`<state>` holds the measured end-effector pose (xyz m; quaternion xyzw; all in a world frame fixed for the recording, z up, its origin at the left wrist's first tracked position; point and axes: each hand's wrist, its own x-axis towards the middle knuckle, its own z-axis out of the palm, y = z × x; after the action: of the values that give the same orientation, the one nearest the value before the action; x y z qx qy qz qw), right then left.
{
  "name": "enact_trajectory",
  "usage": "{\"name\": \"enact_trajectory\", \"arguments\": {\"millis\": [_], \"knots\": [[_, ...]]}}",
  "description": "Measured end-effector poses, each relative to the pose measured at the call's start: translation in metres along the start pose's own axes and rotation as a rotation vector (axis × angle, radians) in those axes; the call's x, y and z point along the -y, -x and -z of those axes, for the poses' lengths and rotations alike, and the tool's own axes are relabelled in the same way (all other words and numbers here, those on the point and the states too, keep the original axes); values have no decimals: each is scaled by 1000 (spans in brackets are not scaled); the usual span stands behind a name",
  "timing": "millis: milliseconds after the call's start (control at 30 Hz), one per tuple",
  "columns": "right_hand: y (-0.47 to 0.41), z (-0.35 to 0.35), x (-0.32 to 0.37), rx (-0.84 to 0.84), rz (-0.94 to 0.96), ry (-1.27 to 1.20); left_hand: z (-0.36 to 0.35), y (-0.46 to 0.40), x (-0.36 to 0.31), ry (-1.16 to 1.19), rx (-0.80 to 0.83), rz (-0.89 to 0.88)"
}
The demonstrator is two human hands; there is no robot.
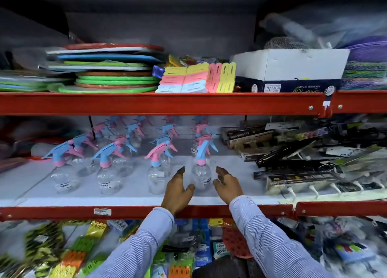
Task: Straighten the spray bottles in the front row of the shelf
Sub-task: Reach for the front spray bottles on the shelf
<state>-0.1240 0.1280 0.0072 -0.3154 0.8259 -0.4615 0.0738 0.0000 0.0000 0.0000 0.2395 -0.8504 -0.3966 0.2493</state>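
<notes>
Clear spray bottles with pink and blue trigger heads stand in rows on the white middle shelf (pixel 134 196). The front row holds several: one at far left (pixel 63 178), one beside it (pixel 107 181), one with a pink head (pixel 156 180) and the rightmost with a blue head (pixel 201 176). My left hand (pixel 178 191) and my right hand (pixel 227 184) are open on either side of the rightmost bottle, fingers spread, close to it but not gripping it. The trigger heads point in differing directions.
Black packaged goods (pixel 303 152) are piled at the shelf's right. A red shelf beam (pixel 159 102) runs above the bottles, with stacked mats, coloured pegs and a white box on top. Another red beam (pixel 134 211) edges the front; packaged items hang below.
</notes>
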Motion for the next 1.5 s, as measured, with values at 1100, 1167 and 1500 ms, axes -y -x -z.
{"name": "enact_trajectory", "arguments": {"millis": [1100,1167,1500], "knots": [[103,-9,29,-294,388,29,44,81,-9,-121,-230,-97],[106,-25,38,-263,484,68,57,86,-3,-146,-312,-94],[64,-112,81,-81,169,-154,102,47,57,18,-243,1]]}}
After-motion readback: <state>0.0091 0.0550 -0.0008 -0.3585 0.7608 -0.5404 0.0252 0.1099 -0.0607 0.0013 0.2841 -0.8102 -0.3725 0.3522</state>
